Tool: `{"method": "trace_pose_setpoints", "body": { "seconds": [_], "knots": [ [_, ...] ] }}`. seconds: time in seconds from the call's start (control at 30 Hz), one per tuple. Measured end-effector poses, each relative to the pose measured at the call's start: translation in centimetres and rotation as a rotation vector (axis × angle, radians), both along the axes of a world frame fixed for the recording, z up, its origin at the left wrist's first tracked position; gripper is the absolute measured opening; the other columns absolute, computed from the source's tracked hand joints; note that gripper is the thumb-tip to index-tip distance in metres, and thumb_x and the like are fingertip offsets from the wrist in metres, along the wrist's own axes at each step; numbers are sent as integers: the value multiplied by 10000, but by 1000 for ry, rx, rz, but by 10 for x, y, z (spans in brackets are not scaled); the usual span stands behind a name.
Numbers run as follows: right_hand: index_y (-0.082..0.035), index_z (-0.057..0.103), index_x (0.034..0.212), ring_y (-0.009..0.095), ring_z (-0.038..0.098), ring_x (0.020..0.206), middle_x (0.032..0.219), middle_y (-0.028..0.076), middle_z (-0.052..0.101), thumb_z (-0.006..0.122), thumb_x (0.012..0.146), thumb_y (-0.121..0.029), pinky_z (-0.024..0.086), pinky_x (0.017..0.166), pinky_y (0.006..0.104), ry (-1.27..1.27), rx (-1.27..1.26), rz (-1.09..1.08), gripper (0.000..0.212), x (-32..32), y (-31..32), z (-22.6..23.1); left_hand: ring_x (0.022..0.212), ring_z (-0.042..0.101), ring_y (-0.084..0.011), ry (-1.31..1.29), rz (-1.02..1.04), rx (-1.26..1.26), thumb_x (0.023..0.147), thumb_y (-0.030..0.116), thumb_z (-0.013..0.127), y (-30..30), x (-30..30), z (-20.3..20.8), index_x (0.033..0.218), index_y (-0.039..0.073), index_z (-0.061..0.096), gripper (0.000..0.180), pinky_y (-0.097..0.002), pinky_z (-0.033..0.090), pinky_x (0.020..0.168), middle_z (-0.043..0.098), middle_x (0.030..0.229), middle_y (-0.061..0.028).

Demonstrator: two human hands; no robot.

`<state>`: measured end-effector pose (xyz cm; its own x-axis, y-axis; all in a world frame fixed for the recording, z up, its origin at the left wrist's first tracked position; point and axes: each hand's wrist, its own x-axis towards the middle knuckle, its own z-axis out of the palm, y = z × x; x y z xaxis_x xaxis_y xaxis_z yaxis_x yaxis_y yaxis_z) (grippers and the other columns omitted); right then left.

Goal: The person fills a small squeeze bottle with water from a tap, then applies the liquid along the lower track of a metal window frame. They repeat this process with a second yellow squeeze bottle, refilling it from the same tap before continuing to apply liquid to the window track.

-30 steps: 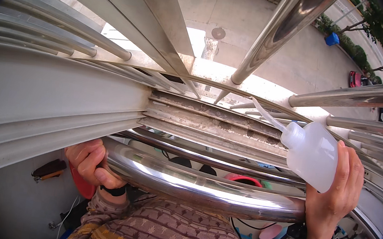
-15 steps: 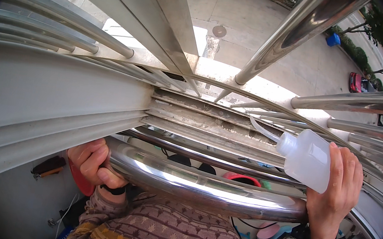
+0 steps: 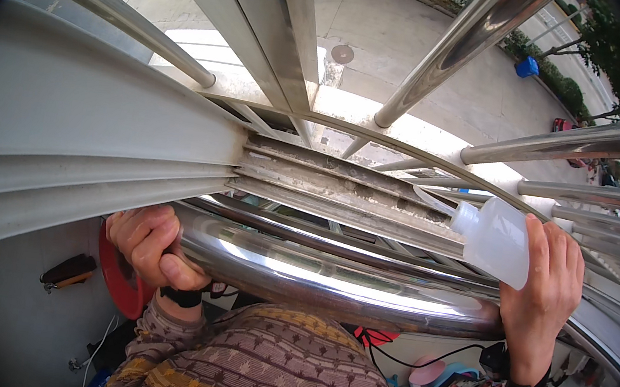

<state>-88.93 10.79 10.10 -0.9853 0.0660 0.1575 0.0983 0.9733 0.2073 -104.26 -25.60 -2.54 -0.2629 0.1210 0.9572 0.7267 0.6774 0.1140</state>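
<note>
My right hand (image 3: 545, 279) is wrapped round a translucent white squeeze bottle (image 3: 503, 241), which lies tilted on its side. The bottle's thin bent spout (image 3: 434, 200) points left over the dirty grooves of a window track (image 3: 334, 185). At the left end of a thick, shiny metal rail (image 3: 346, 276), my left hand (image 3: 154, 243) is closed, its fingers curled round the rail. The rail runs across in front of my body, between my two hands, on the near side of the track. Part of the bottle is hidden behind my right fingers.
A white window frame (image 3: 100, 119) fills the left side. Beyond the track stand metal security bars (image 3: 452, 63), with a paved yard (image 3: 379, 22) far below. A red round basin (image 3: 120, 270) and a brush-like tool (image 3: 69, 271) are at lower left; a black cable (image 3: 422, 355) hangs at lower right.
The whole view has shifted, so the bars and yard appear slightly differently placed. The bottle sits a little further up and left in the picture. Both hands keep their grips.
</note>
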Motion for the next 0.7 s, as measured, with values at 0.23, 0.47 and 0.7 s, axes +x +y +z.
{"method": "trace_pose_setpoints", "body": {
  "seconds": [0.23, 0.47, 0.7],
  "knots": [
    [-44, 628, 1239, 369, 614, 1027, 1106, 179, 642, 649, 580, 101, 484, 926, 463, 35, -10, 42, 675, -3, 1, -3, 819, 593, -214, -18, 2, -23, 963, 340, 336, -1, 1, 3, 823, 96, 576, 370, -423, 409, 832, 638, 839, -65],
    [-47, 614, 1249, 370, 614, 1031, 1117, 172, 645, 684, 596, 99, 491, 916, 460, 21, 27, 64, 674, -3, 3, -2, 735, 590, -208, 66, -4, 18, 944, 339, 344, 2, -7, 1, 802, 89, 592, 380, -396, 400, 783, 637, 775, -67],
    [-47, 628, 1224, 365, 619, 1018, 1101, 171, 649, 657, 584, 107, 494, 910, 452, 42, 29, 89, 659, -2, 4, -3, 774, 596, -213, -1, -25, -26, 938, 327, 360, 1, -2, 8, 833, 79, 599, 360, -397, 410, 777, 641, 814, -75]
  ]
}}
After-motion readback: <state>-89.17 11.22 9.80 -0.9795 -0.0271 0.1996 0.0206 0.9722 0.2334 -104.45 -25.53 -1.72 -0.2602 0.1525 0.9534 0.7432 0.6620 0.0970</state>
